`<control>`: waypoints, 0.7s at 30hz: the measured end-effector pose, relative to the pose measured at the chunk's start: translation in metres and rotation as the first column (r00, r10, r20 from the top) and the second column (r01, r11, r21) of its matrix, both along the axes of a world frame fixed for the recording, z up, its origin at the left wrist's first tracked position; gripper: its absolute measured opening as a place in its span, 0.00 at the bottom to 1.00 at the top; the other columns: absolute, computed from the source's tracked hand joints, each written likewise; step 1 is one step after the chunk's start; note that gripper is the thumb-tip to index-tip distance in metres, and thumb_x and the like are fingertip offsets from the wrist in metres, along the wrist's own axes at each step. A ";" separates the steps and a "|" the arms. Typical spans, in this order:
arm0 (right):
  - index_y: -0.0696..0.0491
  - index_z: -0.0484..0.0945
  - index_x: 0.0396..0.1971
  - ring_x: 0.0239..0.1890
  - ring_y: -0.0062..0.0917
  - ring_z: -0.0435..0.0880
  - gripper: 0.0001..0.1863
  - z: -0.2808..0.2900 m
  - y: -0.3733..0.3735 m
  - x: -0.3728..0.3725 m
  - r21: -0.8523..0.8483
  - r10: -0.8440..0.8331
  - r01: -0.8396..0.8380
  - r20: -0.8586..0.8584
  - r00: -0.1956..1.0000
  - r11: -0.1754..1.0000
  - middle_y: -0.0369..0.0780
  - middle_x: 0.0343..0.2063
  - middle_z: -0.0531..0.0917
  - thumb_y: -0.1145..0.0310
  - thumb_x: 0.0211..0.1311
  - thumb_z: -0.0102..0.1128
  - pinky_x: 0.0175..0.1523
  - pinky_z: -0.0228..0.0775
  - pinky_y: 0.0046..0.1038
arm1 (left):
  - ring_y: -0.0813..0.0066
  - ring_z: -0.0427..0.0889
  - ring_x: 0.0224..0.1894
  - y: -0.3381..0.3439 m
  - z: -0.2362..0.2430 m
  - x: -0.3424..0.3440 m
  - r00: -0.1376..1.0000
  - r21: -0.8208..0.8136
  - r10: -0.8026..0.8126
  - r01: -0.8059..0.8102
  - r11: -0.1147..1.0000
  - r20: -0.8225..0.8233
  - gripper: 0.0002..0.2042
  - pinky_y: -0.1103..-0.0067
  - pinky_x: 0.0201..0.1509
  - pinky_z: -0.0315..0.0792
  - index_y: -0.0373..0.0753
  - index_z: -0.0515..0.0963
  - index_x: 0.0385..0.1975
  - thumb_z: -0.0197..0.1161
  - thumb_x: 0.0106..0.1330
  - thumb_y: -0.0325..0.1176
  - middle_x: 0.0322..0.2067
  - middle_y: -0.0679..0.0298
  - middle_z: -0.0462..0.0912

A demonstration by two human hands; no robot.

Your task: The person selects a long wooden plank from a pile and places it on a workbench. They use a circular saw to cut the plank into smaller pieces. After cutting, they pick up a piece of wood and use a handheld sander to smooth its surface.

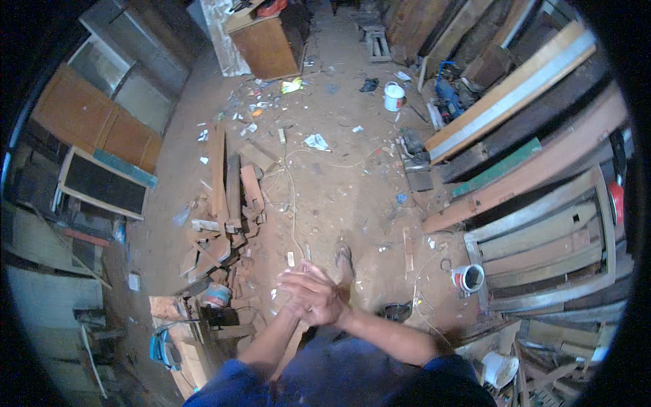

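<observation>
My left hand (298, 306) and my right hand (327, 302) are clasped together in front of my body. Both are closed, with fingers folded over each other, and no object shows in them. The palms and whatever lies between them are hidden. Just beyond the hands, a foot (344, 256) stands on the dirt floor (339, 197). A pale cable (293, 210) runs along the floor toward the hands.
Wood offcuts (217, 251) and long boards (218, 169) lie piled to the left. A workbench (173, 312) stands at near left. Planks and frames (542, 244) lean along the right, near a white bucket (468, 278). Another bucket (393, 97) and a wooden cabinet (264, 49) stand farther off.
</observation>
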State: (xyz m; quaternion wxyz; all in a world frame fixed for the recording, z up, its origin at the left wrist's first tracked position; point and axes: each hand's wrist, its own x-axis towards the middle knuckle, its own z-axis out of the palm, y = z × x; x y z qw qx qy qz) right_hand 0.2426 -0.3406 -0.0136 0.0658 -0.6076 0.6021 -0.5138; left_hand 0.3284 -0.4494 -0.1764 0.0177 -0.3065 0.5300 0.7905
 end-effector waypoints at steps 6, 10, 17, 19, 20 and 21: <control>0.53 0.81 0.42 0.43 0.43 0.80 0.15 -0.272 0.047 -0.150 0.830 -0.804 0.478 -0.063 0.592 0.287 0.50 0.40 0.82 0.65 0.60 0.48 0.50 0.70 0.37 | 0.58 0.75 0.53 -0.060 0.076 -0.153 0.950 0.712 0.282 -0.108 0.694 -0.131 0.38 0.64 0.60 0.67 0.37 0.56 0.64 0.37 0.66 0.65 0.53 0.51 0.74; 0.54 0.80 0.28 0.29 0.42 0.82 0.13 -0.335 0.180 -0.234 0.491 -0.737 0.737 -0.247 0.629 0.464 0.48 0.27 0.82 0.59 0.58 0.58 0.33 0.74 0.37 | 0.60 0.79 0.46 -0.194 0.129 -0.201 0.941 0.133 0.294 -0.273 0.953 -0.170 0.39 0.68 0.53 0.71 0.34 0.60 0.60 0.35 0.66 0.67 0.51 0.51 0.76; 0.55 0.78 0.34 0.25 0.37 0.80 0.14 -0.378 0.286 -0.293 0.992 -0.982 0.025 -0.124 0.145 -0.122 0.46 0.26 0.81 0.59 0.62 0.52 0.30 0.72 0.36 | 0.76 0.76 0.33 -0.324 0.065 -0.232 0.935 -0.335 0.354 -0.327 0.884 0.022 0.25 0.78 0.39 0.71 0.32 0.73 0.48 0.46 0.71 0.52 0.32 0.63 0.77; 0.55 0.77 0.35 0.26 0.35 0.79 0.14 -0.375 0.250 -0.325 0.999 -0.991 -0.014 -0.049 0.126 -0.051 0.46 0.27 0.81 0.60 0.62 0.51 0.31 0.71 0.35 | 0.77 0.75 0.31 -0.332 0.040 -0.236 0.939 -0.481 0.272 -0.144 0.865 0.209 0.25 0.78 0.37 0.70 0.32 0.76 0.44 0.47 0.71 0.51 0.28 0.64 0.76; 0.55 0.77 0.35 0.26 0.35 0.79 0.13 -0.386 0.217 -0.345 1.000 -0.990 -0.026 0.018 0.139 0.015 0.46 0.27 0.80 0.60 0.62 0.51 0.31 0.71 0.34 | 0.77 0.76 0.31 -0.342 0.008 -0.228 0.911 -0.636 0.309 -0.068 0.768 0.275 0.24 0.78 0.37 0.70 0.32 0.77 0.42 0.47 0.70 0.52 0.27 0.65 0.76; 0.55 0.77 0.35 0.27 0.34 0.79 0.13 -0.396 0.183 -0.365 0.997 -0.985 -0.044 0.077 0.154 0.071 0.45 0.28 0.80 0.60 0.62 0.51 0.32 0.71 0.34 | 0.77 0.76 0.30 -0.350 -0.029 -0.223 0.869 -0.751 0.357 0.026 0.660 0.344 0.24 0.79 0.37 0.70 0.33 0.77 0.40 0.47 0.70 0.52 0.26 0.65 0.77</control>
